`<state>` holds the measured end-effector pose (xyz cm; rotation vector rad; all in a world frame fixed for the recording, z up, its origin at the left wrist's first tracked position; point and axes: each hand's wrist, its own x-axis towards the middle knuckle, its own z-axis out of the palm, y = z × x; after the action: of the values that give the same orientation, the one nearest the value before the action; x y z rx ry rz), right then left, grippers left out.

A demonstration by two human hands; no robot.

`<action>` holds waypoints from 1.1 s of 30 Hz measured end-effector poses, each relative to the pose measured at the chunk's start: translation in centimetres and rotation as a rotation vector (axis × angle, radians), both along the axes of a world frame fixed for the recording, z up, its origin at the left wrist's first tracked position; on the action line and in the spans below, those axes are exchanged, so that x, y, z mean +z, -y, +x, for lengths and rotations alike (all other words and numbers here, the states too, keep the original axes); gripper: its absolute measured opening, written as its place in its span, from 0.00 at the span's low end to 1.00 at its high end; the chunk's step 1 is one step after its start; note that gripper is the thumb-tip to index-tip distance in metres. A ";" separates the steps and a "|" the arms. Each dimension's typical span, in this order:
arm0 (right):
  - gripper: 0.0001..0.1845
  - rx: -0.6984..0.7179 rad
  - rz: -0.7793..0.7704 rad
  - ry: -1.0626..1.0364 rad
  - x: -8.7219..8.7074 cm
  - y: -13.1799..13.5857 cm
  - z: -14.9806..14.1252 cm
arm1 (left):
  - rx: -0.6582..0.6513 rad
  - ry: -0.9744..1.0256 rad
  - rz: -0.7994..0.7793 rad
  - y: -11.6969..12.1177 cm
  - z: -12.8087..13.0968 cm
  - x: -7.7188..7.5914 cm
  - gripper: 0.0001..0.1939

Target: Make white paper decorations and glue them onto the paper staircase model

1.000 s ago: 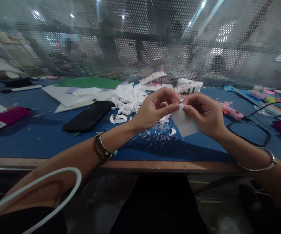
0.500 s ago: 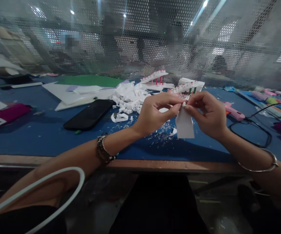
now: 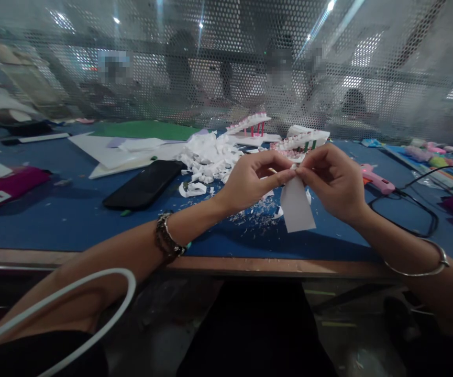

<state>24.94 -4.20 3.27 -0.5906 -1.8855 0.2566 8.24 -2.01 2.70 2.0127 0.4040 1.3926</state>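
Between my two hands hangs a white strip of paper or thin foam sheet (image 3: 297, 207), its top edge pinched and crumpled. My left hand (image 3: 250, 180) grips that edge from the left with thumb and fingertips closed. From the right, my right hand (image 3: 333, 180) pinches the same edge, its fingertips almost touching the left ones. The strip's lower part hangs free above the table. Behind the hands stands a white stair-like model (image 3: 300, 139) with green posts and pinkish bits. Another white stair-like model (image 3: 250, 123) on red posts is farther back.
A heap of white scraps (image 3: 210, 157) lies beyond my left hand, near a black phone (image 3: 143, 186). White and green sheets (image 3: 143, 129) lie behind it. At right are a pink glue gun (image 3: 377, 180) and a black cable (image 3: 426, 220). A perforated metal screen (image 3: 230, 63) rises behind.
The white strip has tilted, its lower end swinging slightly down and toward the right. My fingertips have shifted a little at its top edge; both hands stay nearly in place.
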 end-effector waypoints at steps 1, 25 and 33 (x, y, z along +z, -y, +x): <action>0.04 -0.003 0.001 0.001 0.0 0.0 0.0 | -0.003 0.017 -0.039 -0.1 0.1 -0.1 0.10; 0.06 -0.220 0.122 0.198 0.0 0.1 -0.1 | 0.031 0.064 -0.194 -0.8 0.2 -0.5 0.13; 0.06 -0.281 0.280 0.305 0.7 0.3 0.3 | 0.040 0.048 -0.155 -0.7 0.3 -0.3 0.13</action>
<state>25.24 -4.47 3.99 -0.7219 -2.0519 -0.2920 8.56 -1.35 2.36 1.8523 0.5168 1.3868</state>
